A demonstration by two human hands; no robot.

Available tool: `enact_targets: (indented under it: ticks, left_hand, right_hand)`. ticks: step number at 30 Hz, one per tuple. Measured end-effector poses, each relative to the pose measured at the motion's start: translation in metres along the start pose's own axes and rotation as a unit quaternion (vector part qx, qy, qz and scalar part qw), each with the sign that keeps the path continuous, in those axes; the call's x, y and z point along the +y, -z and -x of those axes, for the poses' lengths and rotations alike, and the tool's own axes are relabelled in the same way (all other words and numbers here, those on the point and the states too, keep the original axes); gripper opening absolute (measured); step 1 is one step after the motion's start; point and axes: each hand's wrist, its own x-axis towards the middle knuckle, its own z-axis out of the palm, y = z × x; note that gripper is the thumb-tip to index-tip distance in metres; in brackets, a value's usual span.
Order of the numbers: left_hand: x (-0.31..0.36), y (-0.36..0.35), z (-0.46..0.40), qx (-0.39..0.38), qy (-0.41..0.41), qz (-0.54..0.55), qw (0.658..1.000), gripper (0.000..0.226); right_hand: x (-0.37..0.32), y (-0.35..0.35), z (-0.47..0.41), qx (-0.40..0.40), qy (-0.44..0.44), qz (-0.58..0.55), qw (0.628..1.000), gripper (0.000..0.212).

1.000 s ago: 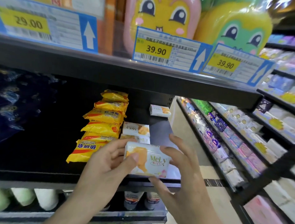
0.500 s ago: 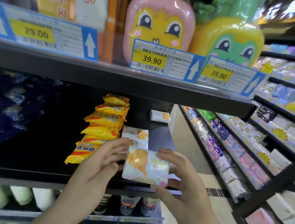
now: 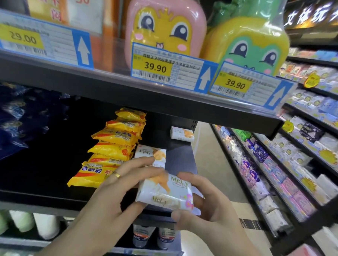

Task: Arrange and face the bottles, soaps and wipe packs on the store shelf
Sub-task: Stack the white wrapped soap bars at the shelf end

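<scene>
- Holding a white MeLy soap bar [image 3: 164, 192] between them at lower centre of the frame, both hands have their fingers curled round it — the left hand [image 3: 110, 200] on its left end, the right hand [image 3: 209, 209] on its right end and underside.
- The bar sits tilted, just above the front edge of the black shelf [image 3: 35, 193].
- Behind it on the shelf lie two stacked MeLy bars [image 3: 150, 154] and, further back, a single one [image 3: 181, 133].
- Left of these, a row of yellow soap packs [image 3: 113, 144] overlaps front to back.
- Cartoon-faced bottles [image 3: 164, 31] stand on the shelf above, behind price tags [image 3: 167, 67].
</scene>
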Motion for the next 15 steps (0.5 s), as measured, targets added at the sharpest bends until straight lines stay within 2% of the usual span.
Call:
enact_targets:
  ticks: [5, 10, 12, 15]
  left_hand:
    - [0.0027, 0.0015, 0.0023, -0.003, 0.001, 0.001, 1.000, 0.072]
    - [0.0028, 0.0019, 0.0036, -0.009, -0.002, 0.011, 1.000, 0.047]
    - [0.0042, 0.0009, 0.0046, -0.013, 0.017, 0.035, 0.999, 0.040]
    - [0.0059, -0.0010, 0.0057, -0.029, 0.063, 0.064, 0.996, 0.043]
  right_hand:
    - [-0.0037, 0.0007, 0.0022, -0.010, -0.009, -0.006, 1.000, 0.060]
    - [-0.0077, 0.0007, 0.0043, -0.019, -0.022, 0.011, 1.000, 0.048]
    - [-0.0091, 0.0007, 0.0044, -0.024, -0.030, 0.015, 0.999, 0.046]
    - [-0.0096, -0.0005, 0.0038, -0.026, -0.037, 0.028, 0.999, 0.044]
